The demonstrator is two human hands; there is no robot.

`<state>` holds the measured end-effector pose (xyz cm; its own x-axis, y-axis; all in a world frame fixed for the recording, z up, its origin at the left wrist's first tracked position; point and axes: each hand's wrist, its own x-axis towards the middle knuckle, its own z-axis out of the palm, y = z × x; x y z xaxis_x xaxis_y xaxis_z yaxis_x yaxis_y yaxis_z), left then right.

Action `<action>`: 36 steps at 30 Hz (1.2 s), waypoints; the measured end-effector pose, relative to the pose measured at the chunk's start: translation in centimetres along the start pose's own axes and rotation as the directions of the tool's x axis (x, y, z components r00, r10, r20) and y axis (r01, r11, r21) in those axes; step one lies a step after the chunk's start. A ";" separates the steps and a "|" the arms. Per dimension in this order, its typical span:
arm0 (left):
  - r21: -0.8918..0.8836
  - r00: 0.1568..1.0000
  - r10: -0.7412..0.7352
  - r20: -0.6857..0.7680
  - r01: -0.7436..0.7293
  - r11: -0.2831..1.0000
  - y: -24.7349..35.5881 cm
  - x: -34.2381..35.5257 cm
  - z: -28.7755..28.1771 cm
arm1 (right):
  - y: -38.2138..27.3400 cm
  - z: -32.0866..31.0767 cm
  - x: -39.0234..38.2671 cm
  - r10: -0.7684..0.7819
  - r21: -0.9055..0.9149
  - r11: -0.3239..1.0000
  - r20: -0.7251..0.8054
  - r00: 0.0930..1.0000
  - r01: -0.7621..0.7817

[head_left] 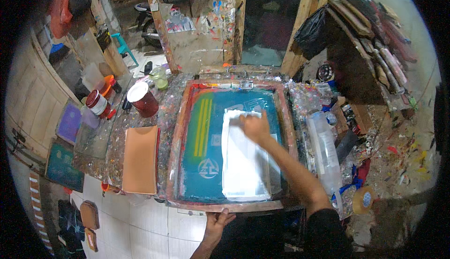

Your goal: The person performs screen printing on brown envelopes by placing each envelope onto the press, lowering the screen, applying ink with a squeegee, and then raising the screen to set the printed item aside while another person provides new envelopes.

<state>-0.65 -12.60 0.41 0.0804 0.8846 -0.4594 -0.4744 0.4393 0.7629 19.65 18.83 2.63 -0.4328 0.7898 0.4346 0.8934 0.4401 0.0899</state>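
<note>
In front of me lies a screen-printing frame (174, 165) with a pinkish, paint-stained rim and teal mesh (201, 184). Yellow stripes (202, 128) and a pale round emblem (208, 167) show on the mesh. A tall patch of wet-looking white ink (243, 165) covers its right middle. My left hand (219, 222) grips the frame's near edge, fingers curled over the rim. Over the far end of the white patch is my right hand (255, 127), slightly blurred and closed; what it holds is hidden among the fingers and the white.
Left of the frame are a tan stack of sheets (140, 160), a white-lidded tub (142, 99), a red can (97, 103) and a green cup (159, 78). To the right lie a clear plastic roll (324, 151) and a tape roll (363, 199). Squeegees (384, 62) fill a shelf.
</note>
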 end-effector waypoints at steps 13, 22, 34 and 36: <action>0.165 0.964 -0.262 -0.051 0.267 0.950 1.0 0.3 -0.6 | 1.0 -3.7 2.5 -0.112 0.257 0.966 0.477 0.872 -0.017; 0.191 0.963 -0.263 -0.057 0.269 0.944 1.8 -0.3 -0.2 | -1.7 -4.0 -2.8 -0.108 0.161 0.986 0.363 0.926 0.051; 0.180 0.978 -0.205 -0.040 0.209 0.961 1.9 0.7 -0.1 | -1.0 -4.7 -2.6 -0.207 0.396 0.918 0.527 0.824 -0.023; 0.172 0.976 -0.217 0.004 0.213 0.962 1.5 0.6 -0.9 | 1.7 -2.7 2.9 -0.121 0.294 0.955 0.257 0.959 0.042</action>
<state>-2.05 -11.53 0.86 0.1846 0.7689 -0.6122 -0.2880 0.6379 0.7143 20.21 20.69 6.51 -0.5541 0.8137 0.1757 0.7997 0.5789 -0.1592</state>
